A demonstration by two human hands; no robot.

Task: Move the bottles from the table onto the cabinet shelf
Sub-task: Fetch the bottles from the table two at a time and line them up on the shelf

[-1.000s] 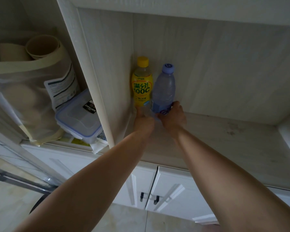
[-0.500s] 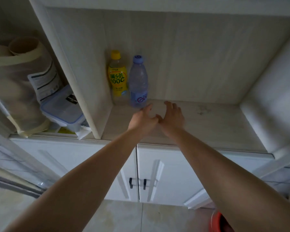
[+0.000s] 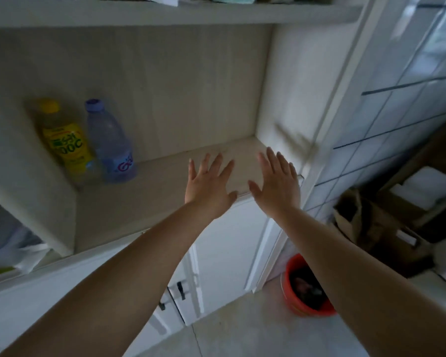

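Your left hand (image 3: 208, 186) and right hand (image 3: 277, 184) hover at frame centre, fingers spread, each grip empty. Beyond, at centre left, the yellow-capped juice bottle (image 3: 66, 141) and clear plastic water bottle (image 3: 111, 145) stand touching on the pale wooden cabinet shelf (image 3: 165, 176).

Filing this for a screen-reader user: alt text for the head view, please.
Two empty hands, left and right, reach with spread fingers over a cabinet shelf. A yellow bottle and a clear bottle stand side by side in its back left corner. A red bucket sits on the floor at lower right.
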